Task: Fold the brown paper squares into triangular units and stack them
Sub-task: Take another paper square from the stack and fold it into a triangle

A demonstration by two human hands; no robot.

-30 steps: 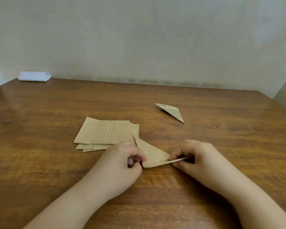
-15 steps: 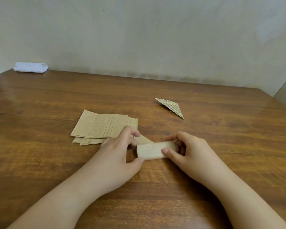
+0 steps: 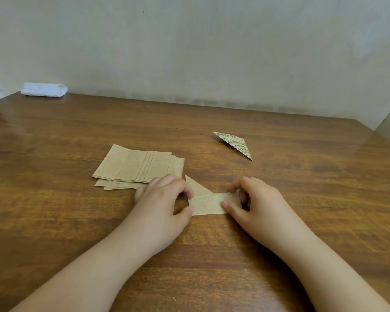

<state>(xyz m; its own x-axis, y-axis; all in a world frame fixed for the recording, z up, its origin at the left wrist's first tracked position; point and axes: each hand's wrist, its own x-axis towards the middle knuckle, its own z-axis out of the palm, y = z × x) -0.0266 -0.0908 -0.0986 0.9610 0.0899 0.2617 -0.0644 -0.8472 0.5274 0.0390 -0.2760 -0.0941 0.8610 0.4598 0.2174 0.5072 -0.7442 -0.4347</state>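
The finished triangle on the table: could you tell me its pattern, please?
Brown paper with dark newspaper-style print on the finished triangle; head view.

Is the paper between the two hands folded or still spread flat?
Folded. The paper shows as a narrow strip with a triangular flap behind it, pinched by the left hand and right hand.

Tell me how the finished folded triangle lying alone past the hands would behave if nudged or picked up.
The folded triangle looks like thin printed paper, so probably very light and apt to skid on the glossy table. One edge seems lifted, so its layers may spring open. The creases likely make it stiffer than the flat sheets.
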